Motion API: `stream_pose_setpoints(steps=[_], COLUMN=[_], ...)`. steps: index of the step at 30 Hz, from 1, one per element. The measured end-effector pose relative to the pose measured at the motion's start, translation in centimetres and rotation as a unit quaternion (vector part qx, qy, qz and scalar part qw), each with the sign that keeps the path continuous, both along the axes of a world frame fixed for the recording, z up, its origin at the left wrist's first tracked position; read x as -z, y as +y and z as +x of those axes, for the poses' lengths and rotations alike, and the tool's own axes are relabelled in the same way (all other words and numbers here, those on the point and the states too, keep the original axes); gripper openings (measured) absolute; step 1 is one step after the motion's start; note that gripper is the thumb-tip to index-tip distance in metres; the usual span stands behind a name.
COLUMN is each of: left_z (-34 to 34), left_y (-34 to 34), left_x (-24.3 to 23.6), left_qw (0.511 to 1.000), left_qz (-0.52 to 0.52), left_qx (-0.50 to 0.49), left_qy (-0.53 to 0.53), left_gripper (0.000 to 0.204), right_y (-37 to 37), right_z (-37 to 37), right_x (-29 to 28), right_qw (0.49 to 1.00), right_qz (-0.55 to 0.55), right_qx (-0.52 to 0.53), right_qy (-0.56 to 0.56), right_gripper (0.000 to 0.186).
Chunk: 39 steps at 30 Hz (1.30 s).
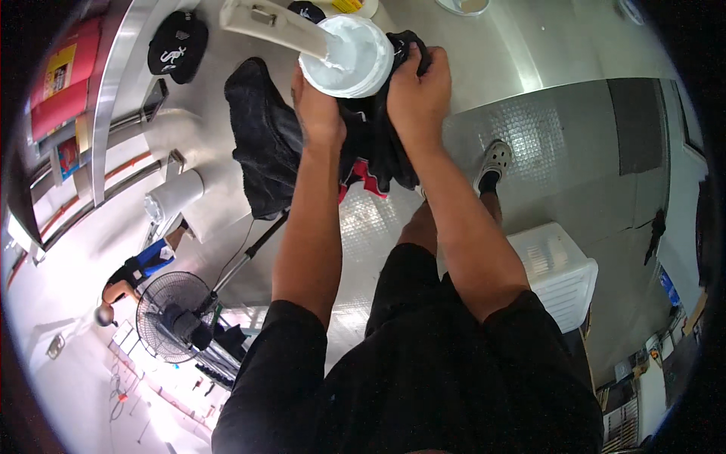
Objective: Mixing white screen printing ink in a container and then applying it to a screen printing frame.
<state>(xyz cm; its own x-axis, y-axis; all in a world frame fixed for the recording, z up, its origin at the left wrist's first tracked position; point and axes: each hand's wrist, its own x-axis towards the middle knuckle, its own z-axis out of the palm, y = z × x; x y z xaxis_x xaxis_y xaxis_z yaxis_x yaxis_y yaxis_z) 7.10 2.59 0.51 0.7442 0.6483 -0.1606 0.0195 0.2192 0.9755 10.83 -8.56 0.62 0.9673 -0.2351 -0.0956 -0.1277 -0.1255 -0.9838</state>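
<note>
My left hand [318, 113] is closed at the left side of a white tub [363, 72] of pale paste; its fingertips are hidden, so I cannot tell whether it grips the tub or cloth. A cream-coloured handled tool [272, 23] leans into the tub from the upper left. My right hand [418, 98] grips a bunched black cloth [257, 136] just right of the tub. The dark fabric, with red parts, hangs below both hands over the counter's edge.
A black cap [175, 49] lies on the steel counter [499, 45]. A standing fan [170, 318] and another person [136, 268] are at lower left, beyond a white cylindrical container [172, 195]. A white plastic crate [552, 272] sits on the floor to my right.
</note>
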Motion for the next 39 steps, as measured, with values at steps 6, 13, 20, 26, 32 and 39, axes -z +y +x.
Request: stream_pose_setpoints(steps=[6,13,20,26,32,39], left_z=[-2.3,-0.9,-4.5,-16.3,-17.8,-10.1], left_y=[-2.2,1.6,-0.4,-7.3,-13.6,-5.7], left_x=[0.6,-3.0,1.1,0.1,0.7,-1.5], left_qw=[0.969,0.995,0.940,0.982,0.951,0.960], left_qz=[0.193,0.031,0.225,0.006,-0.269,0.248], left_qx=[-0.115,-0.082,0.016,-0.049,0.115,0.034], left_qy=[0.105,-0.045,0.255,0.185,0.103,0.122], left_gripper=[0.021,0.033,0.037,0.023,0.032,0.092], right_y=[-1.2,-3.4,-4.0,-10.4,-13.4,-14.7], right_z=[1.0,4.1,-1.9,-12.2,-13.9,-1.1], right_x=[2.5,-1.4,2.0,0.3,1.1,-1.6], right_qw=[0.996,0.986,0.978,0.958,0.915,0.978], right_qz=[-0.001,0.117,-0.135,0.047,0.197,-0.083], right_qx=[-0.026,-0.105,-0.153,-0.164,-0.192,-0.185], right_qy=[-0.090,-0.063,-0.045,0.231,0.294,-0.051], right_gripper=[0.017,0.016,0.018,0.021,0.039,0.045])
